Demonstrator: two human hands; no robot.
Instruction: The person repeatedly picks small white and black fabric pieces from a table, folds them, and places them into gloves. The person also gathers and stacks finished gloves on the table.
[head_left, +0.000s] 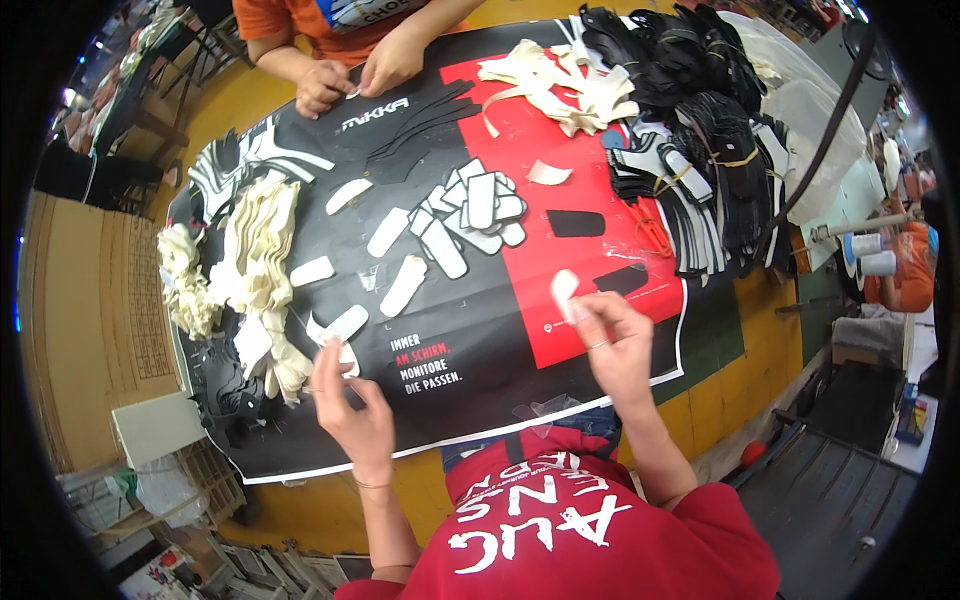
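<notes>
My right hand [617,350] pinches a small cream rounded patch [563,287] above the red part of the printed sheet. My left hand [352,415] is over the table's near left, fingers apart, its fingertips at a pale patch [347,356] partly hidden beneath them. Another cream patch [347,322] lies just beyond it. At the middle of the table is a loose heap of white patches with black edges [481,200]. Single cream patches [403,286] lie around the heap.
Stacks of cream strips [262,235] line the left side. Bundled black and white strips [725,150] fill the far right, beside cream cut pieces [560,85]. Two black patches [576,223] lie on the red area. Across the table, a person's hands [392,62] handle a small pale piece.
</notes>
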